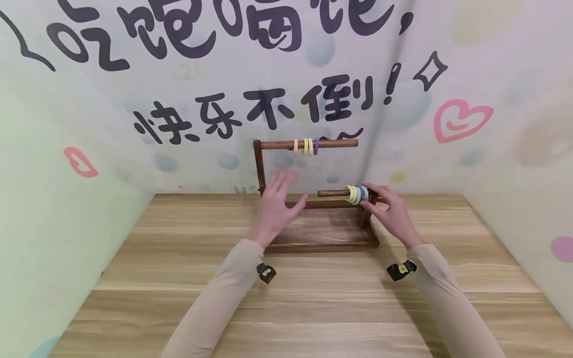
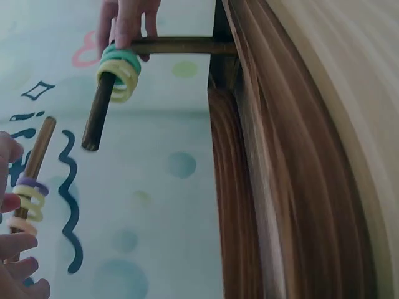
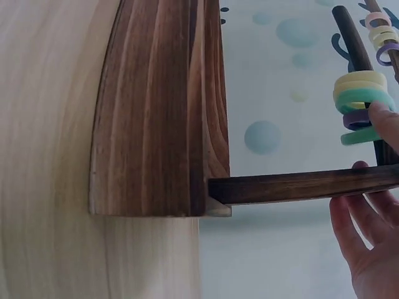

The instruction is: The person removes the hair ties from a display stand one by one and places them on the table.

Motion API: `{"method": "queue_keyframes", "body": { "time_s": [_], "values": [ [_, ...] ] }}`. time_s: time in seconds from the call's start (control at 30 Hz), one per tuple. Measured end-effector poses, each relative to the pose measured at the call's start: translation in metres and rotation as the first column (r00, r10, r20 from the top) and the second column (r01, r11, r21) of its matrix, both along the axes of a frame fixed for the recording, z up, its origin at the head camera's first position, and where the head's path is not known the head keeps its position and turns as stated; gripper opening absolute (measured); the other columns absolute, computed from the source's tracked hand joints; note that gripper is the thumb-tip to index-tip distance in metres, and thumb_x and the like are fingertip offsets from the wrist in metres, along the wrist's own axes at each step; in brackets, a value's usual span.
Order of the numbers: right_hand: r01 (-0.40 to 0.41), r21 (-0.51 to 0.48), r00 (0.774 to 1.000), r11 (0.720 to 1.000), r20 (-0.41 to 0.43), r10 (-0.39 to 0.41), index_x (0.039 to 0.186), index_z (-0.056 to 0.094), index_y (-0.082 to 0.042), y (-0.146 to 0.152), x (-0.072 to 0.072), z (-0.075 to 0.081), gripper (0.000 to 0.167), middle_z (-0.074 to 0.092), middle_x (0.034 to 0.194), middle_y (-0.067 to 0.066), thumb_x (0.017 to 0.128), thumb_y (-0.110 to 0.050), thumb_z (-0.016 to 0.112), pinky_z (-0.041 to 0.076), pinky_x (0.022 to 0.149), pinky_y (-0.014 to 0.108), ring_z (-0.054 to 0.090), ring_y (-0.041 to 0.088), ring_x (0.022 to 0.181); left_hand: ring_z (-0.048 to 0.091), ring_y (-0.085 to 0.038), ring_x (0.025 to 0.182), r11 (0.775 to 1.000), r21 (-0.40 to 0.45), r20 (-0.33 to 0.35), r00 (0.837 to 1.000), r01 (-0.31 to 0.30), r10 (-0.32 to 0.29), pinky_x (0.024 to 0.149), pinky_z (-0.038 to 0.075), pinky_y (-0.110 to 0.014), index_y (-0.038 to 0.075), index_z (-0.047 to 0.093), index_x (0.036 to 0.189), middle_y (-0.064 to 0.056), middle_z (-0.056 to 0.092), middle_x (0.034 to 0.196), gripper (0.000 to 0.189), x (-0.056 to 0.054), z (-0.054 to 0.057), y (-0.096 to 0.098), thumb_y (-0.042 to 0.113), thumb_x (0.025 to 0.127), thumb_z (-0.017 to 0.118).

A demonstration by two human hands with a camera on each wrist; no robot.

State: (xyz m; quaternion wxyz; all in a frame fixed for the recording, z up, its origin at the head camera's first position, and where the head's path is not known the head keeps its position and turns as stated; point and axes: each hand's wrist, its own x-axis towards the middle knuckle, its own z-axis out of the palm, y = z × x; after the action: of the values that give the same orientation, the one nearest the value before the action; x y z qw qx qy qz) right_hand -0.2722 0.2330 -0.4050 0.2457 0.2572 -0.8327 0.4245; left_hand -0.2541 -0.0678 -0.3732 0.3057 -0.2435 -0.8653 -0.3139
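Note:
A dark brown wooden stand [image 1: 371, 243] with two horizontal rods stands on the table. On its upper rod [image 1: 277, 145] hang a pink ring [image 1: 295, 147], two pale yellow rings [image 1: 308, 146] and a purple ring [image 1: 316, 146]. My left hand [image 1: 275, 211], slightly blurred, is held in front of the stand's left side, fingers extended and thumb spread, holding nothing. Yellow, teal and purple rings [image 3: 360, 87] sit bunched on the lower rod [image 1: 332, 193]. My right hand [image 1: 394, 214] holds this bunch near the upright, its thumb against the purple and green rings in the right wrist view.
The stand's tray-like base [image 1: 322, 226] rests near the back of the wood-grain table [image 1: 313, 308]. Behind it rises a printed backdrop [image 1: 215, 164] with dark lettering and hearts. A light side wall [image 1: 53, 209] bounds the left.

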Motion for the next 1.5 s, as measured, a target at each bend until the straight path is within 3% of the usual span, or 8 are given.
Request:
{"method": "queue_keyframes", "body": {
  "time_s": [0.13, 0.23, 0.5, 0.77, 1.07, 1.33, 1.5],
  "values": [
    [-0.027, -0.023, 0.999, 0.999, 0.043, 0.028, 0.128, 0.055, 0.009, -0.003, 0.012, 0.013, 0.043, 0.059, 0.110, 0.024, 0.086, 0.012, 0.065, 0.047, 0.084, 0.020, 0.055, 0.025, 0.094, 0.035, -0.033, 0.136, 0.995, 0.034, 0.055, 0.994, 0.091, -0.093, 0.111, 0.026, -0.047, 0.005, 0.053, 0.134, -0.018, 0.046, 0.143, 0.053, -0.004, -0.006, 0.024, 0.028, 0.089, 0.070],
    [-0.058, -0.062, 0.994, 0.996, 0.088, 0.064, 0.130, 0.053, 0.011, -0.002, 0.018, 0.020, 0.040, 0.059, 0.115, 0.026, 0.090, 0.011, 0.059, 0.046, 0.087, 0.020, 0.056, 0.018, 0.100, 0.039, -0.031, 0.134, 0.988, 0.039, 0.084, 0.985, 0.147, -0.150, 0.111, 0.028, -0.041, 0.006, 0.054, 0.134, -0.016, 0.048, 0.141, 0.054, -0.009, -0.011, 0.043, 0.027, 0.088, 0.072],
    [-0.131, -0.113, 0.985, 0.985, 0.097, 0.142, 0.129, 0.053, 0.011, 0.004, 0.016, 0.021, 0.034, 0.056, 0.125, 0.029, 0.095, 0.009, 0.052, 0.044, 0.090, 0.017, 0.056, 0.007, 0.108, 0.046, -0.025, 0.127, 0.960, 0.100, 0.135, 0.952, 0.263, -0.275, 0.109, 0.030, -0.031, 0.006, 0.059, 0.129, -0.012, 0.055, 0.135, 0.051, -0.026, -0.010, 0.078, 0.022, 0.084, 0.078],
    [-0.196, -0.175, 0.976, 0.965, 0.063, 0.210, 0.127, 0.053, 0.014, 0.004, 0.010, 0.016, 0.033, 0.054, 0.124, 0.034, 0.095, 0.014, 0.046, 0.044, 0.091, 0.016, 0.055, 0.006, 0.111, 0.049, -0.020, 0.125, 0.954, 0.149, 0.243, 0.925, 0.261, -0.291, 0.108, 0.030, -0.031, 0.008, 0.062, 0.127, -0.007, 0.059, 0.131, 0.048, -0.036, -0.010, 0.089, 0.023, 0.084, 0.077],
    [-0.135, -0.206, 0.972, 0.969, 0.162, 0.170, 0.132, 0.048, 0.010, 0.010, 0.010, 0.017, 0.035, 0.057, 0.119, 0.029, 0.097, 0.008, 0.047, 0.046, 0.085, 0.016, 0.058, 0.004, 0.102, 0.058, -0.015, 0.111, 0.946, 0.197, 0.234, 0.925, 0.257, -0.300, 0.099, 0.036, -0.029, 0.008, 0.068, 0.119, -0.004, 0.067, 0.118, 0.041, -0.039, -0.014, 0.095, 0.022, 0.082, 0.079],
    [-0.112, -0.337, 0.947, 0.935, 0.249, 0.204, 0.125, 0.051, 0.009, 0.024, -0.006, -0.004, 0.029, 0.063, 0.113, -0.002, 0.098, -0.001, 0.053, 0.047, 0.087, 0.018, 0.059, 0.005, 0.102, 0.059, -0.014, 0.102, 0.951, 0.207, 0.264, 0.923, 0.229, -0.279, 0.092, 0.038, -0.028, 0.011, 0.071, 0.116, 0.000, 0.069, 0.113, 0.039, -0.038, -0.013, 0.097, 0.025, 0.081, 0.080],
    [-0.097, -0.426, 0.920, 0.899, 0.306, 0.245, 0.124, 0.055, 0.006, 0.025, -0.006, -0.004, 0.031, 0.066, 0.110, -0.003, 0.097, -0.009, 0.058, 0.049, 0.086, 0.020, 0.061, 0.009, 0.100, 0.057, -0.017, 0.101, 0.947, 0.233, 0.278, 0.919, 0.219, -0.280, 0.090, 0.040, -0.029, 0.011, 0.071, 0.115, 0.000, 0.069, 0.112, 0.036, -0.037, -0.013, 0.096, 0.023, 0.082, 0.079]
  ]
}}
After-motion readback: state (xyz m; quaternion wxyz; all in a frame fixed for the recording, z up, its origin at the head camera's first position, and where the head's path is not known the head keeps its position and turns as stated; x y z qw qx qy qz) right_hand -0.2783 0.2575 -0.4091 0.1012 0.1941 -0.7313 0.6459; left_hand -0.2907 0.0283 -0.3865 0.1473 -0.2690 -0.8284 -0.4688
